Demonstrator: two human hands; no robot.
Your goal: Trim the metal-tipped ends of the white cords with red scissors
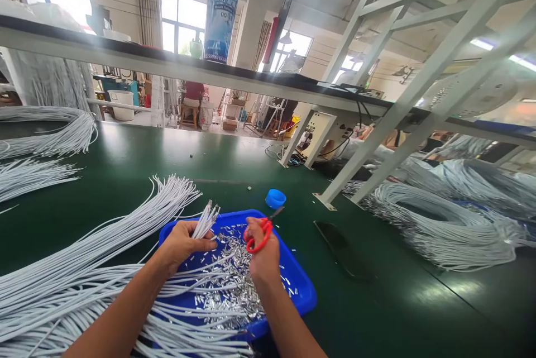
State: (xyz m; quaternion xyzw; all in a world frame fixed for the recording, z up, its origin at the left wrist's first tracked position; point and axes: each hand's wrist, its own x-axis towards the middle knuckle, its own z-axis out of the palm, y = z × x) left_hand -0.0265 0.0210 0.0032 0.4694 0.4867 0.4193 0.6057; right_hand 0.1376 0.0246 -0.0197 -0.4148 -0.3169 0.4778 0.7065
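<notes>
My left hand (pixel 183 243) is closed round a bunch of white cable ends (pixel 207 219) that point up and to the right, over a blue tray (pixel 293 280). My right hand (pixel 263 252) grips red-handled scissors (pixel 263 232), their blades pointing up-right, a short gap from the cable tips. The tray holds a heap of silvery cut-off scraps (pixel 228 285). A long sheaf of white cables (pixel 104 257) runs from my left hand across the green table (pixel 167 162) to the lower left.
A small blue cap (pixel 275 198) lies just beyond the tray. A dark phone (pixel 341 249) rests to the tray's right. Coiled white cable bundles (pixel 439 229) lie at right, more (pixel 46 134) at far left. White frame legs (pixel 324 201) stand on the table.
</notes>
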